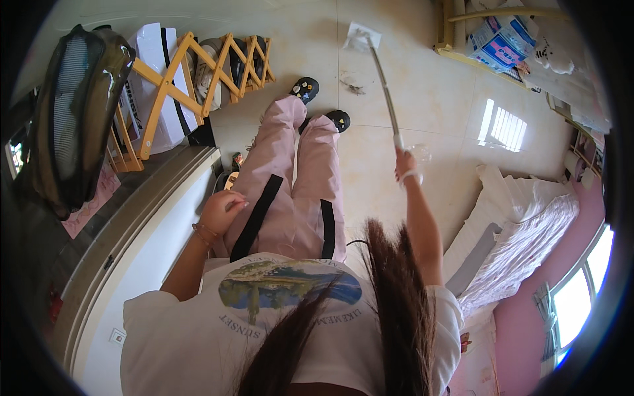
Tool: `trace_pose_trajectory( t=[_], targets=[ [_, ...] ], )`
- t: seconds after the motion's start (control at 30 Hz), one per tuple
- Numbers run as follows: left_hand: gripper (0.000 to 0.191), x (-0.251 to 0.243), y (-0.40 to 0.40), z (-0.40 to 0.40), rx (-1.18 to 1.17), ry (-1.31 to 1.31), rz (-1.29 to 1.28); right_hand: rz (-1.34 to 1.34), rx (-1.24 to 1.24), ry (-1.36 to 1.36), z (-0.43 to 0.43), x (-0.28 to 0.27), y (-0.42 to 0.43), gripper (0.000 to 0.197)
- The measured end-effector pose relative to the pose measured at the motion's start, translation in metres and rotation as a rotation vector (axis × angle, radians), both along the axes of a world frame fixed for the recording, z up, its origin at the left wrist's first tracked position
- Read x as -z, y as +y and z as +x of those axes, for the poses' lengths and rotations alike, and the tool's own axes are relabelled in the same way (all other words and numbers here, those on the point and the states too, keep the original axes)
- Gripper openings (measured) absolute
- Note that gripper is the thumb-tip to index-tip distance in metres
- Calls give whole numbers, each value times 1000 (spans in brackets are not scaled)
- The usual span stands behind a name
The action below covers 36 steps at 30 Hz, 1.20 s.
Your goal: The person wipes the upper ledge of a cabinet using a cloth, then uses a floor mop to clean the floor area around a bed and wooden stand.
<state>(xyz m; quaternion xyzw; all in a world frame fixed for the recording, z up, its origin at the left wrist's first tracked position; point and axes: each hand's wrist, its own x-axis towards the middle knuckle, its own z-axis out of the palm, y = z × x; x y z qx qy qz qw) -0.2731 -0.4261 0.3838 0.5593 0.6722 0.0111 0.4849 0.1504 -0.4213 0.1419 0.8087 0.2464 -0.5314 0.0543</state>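
My right hand is closed around the upper end of a long pole handle. At its far end, a flat mop head with a white cloth or sheet rests on the tiled floor. A small dark clump of hair and dust lies on the tiles between the pole and my shoes. Beside the right wrist is a clear, shiny plastic thing, too unclear to name. My left hand hovers by my left thigh, its fingers curled in, with nothing visible in them.
A folding wooden lattice rack stands at the left with shoes and a white box, near a door track. At right is a bed or low furniture piece under pale fabric. A packaged bundle sits on shelving at top right.
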Motion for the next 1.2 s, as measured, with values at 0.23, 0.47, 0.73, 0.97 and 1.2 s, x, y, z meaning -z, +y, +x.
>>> trace_pose_trajectory(
  t=[0.23,0.47,0.73,0.97,1.2],
  targets=[
    [15,-2,-4,5,43,104,-147,-76,380,88,0,26,141,46],
    [8,1,-5,7,24,20,-190,-45,-69,-67,13,91,57,51],
    [10,3,-1,11,-20,7,-187,-149,-278,-81,-26,0,-80,50],
    [7,15,-3,16,-1,17,-316,-264,162,89,-4,-65,-107,44],
    [8,21,1,22,-10,-5,-316,-100,436,101,43,-16,-31,45]
  ],
)
